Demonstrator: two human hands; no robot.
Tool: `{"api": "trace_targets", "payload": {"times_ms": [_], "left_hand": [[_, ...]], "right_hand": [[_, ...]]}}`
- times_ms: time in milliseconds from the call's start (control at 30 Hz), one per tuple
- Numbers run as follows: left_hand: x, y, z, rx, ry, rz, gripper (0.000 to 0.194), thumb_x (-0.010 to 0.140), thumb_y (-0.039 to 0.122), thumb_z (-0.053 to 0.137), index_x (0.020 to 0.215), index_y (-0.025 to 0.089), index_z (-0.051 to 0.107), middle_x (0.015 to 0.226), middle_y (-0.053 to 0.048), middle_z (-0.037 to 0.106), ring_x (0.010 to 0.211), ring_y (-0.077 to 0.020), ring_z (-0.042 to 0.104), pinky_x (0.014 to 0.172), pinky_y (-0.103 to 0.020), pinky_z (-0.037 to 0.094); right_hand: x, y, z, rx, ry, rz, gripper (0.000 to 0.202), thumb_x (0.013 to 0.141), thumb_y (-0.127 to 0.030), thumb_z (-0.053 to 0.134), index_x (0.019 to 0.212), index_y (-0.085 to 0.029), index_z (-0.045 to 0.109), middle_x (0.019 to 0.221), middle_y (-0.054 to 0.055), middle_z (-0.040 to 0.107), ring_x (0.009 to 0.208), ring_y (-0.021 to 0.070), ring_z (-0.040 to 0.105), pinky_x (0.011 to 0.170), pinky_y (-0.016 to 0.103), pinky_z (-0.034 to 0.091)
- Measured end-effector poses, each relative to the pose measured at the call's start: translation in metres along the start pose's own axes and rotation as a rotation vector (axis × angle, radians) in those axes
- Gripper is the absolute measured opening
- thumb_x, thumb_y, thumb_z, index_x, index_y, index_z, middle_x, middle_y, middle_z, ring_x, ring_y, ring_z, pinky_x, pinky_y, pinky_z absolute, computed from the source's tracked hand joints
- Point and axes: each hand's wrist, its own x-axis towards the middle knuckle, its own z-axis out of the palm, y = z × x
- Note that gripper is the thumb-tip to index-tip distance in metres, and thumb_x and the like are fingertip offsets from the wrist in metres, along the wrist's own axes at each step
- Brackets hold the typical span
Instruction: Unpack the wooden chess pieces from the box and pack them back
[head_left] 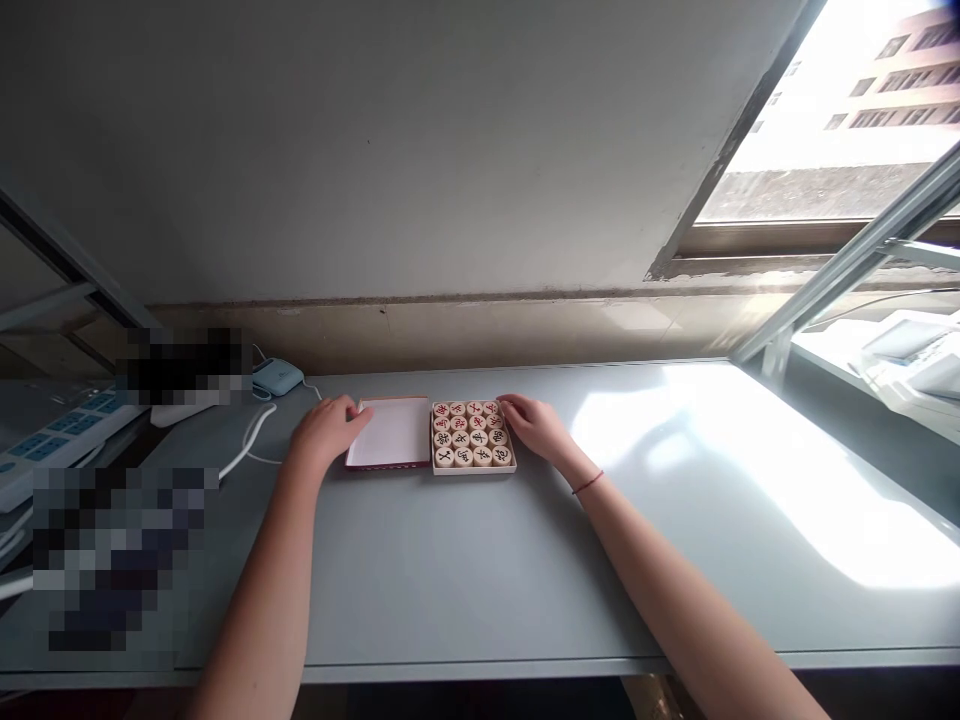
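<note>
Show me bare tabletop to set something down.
Bare tabletop lies between the forearms, this side of the lid and tray of pieces. A partly sunlit patch lies between right forearm and right metal frame. Crowded: far left, with power strip and white cable, and from left hand to right hand.

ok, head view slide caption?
Left hand at white-lined red lid, right hand at white box of pale round lettered pieces.

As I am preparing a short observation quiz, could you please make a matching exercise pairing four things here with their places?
1. Left hand
2. Right hand
3. Round pieces
4. Red band

A. Inside the white tray
B. Around the right wrist
C. At the left side of the white-lined lid
D. At the tray's far right corner

Pairs: 1-C; 2-D; 3-A; 4-B
</note>
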Motion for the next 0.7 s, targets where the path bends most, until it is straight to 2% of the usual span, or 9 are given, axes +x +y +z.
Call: {"api": "trace_targets", "payload": {"times_ms": [100, 167, 233, 333, 433, 600, 700], "left_hand": [[-0.002, 0.028, 0.027, -0.102, -0.046, 0.160, 0.033, 0.091, 0.043, 0.039, 0.107, 0.024, 0.061, 0.106, -0.006, 0.069, 0.097, -0.0230, 0.063, 0.078, -0.028, 0.046], [-0.005, 0.045, 0.041, -0.150, -0.098, 0.243, 0.040, 0.094, 0.041, 0.036, 0.125, 0.025, 0.054, 0.113, -0.005, 0.069, 0.103, -0.0214, 0.063, 0.083, -0.027, 0.046], [-0.009, 0.055, 0.049, -0.176, -0.137, 0.270, 0.047, 0.095, 0.041, 0.032, 0.135, 0.023, 0.048, 0.108, -0.007, 0.070, 0.101, -0.0233, 0.064, 0.084, -0.029, 0.046], [-0.014, 0.057, 0.050, -0.211, -0.216, 0.250, 0.054, 0.096, 0.041, 0.026, 0.143, 0.019, 0.040, 0.077, -0.006, 0.073, 0.079, -0.0241, 0.069, 0.075, -0.030, 0.048], [-0.018, 0.054, 0.045, -0.244, -0.312, 0.211, 0.056, 0.095, 0.040, 0.025, 0.147, 0.019, 0.033, 0.054, 0.000, 0.065, 0.058, -0.0217, 0.067, 0.060, -0.027, 0.048], [-0.023, 0.051, 0.040, -0.266, -0.414, 0.174, 0.054, 0.094, 0.039, 0.027, 0.144, 0.020, 0.035, 0.046, 0.004, 0.061, 0.049, -0.0205, 0.065, 0.049, -0.025, 0.045], [-0.024, 0.052, 0.038, -0.222, -0.391, 0.192, 0.049, 0.094, 0.040, 0.026, 0.136, 0.021, 0.043, 0.047, 0.004, 0.061, 0.047, -0.0205, 0.063, 0.050, -0.026, 0.044]], "right_hand": [[-0.001, -0.002, 0.000, -0.022, 0.002, 0.013, 0.034, 0.093, -0.029, 0.040, 0.108, -0.021, 0.068, 0.102, 0.007, 0.073, 0.092, 0.0215, 0.066, 0.072, 0.027, 0.047], [-0.001, -0.003, 0.001, -0.041, 0.006, 0.021, 0.034, 0.092, -0.027, 0.039, 0.109, -0.020, 0.068, 0.102, 0.007, 0.073, 0.092, 0.0219, 0.066, 0.072, 0.027, 0.047], [-0.002, -0.004, 0.001, -0.057, 0.010, 0.025, 0.034, 0.092, -0.026, 0.039, 0.109, -0.020, 0.068, 0.103, 0.007, 0.073, 0.092, 0.0220, 0.066, 0.072, 0.027, 0.046], [-0.002, -0.006, 0.002, -0.074, 0.014, 0.028, 0.034, 0.091, -0.025, 0.040, 0.109, -0.021, 0.068, 0.101, 0.007, 0.073, 0.091, 0.0219, 0.066, 0.072, 0.026, 0.045], [-0.003, -0.009, 0.001, -0.083, 0.014, 0.034, 0.033, 0.090, -0.025, 0.041, 0.109, -0.021, 0.068, 0.096, 0.007, 0.074, 0.088, 0.0218, 0.066, 0.070, 0.026, 0.045], [-0.005, -0.013, 0.000, -0.063, -0.005, 0.031, 0.033, 0.089, -0.026, 0.041, 0.108, -0.021, 0.068, 0.085, 0.005, 0.074, 0.074, 0.0191, 0.067, 0.062, 0.025, 0.044], [-0.006, -0.013, 0.002, -0.045, -0.007, 0.006, 0.032, 0.090, -0.026, 0.040, 0.105, -0.022, 0.068, 0.079, 0.004, 0.073, 0.066, 0.0179, 0.065, 0.059, 0.025, 0.043]]}}
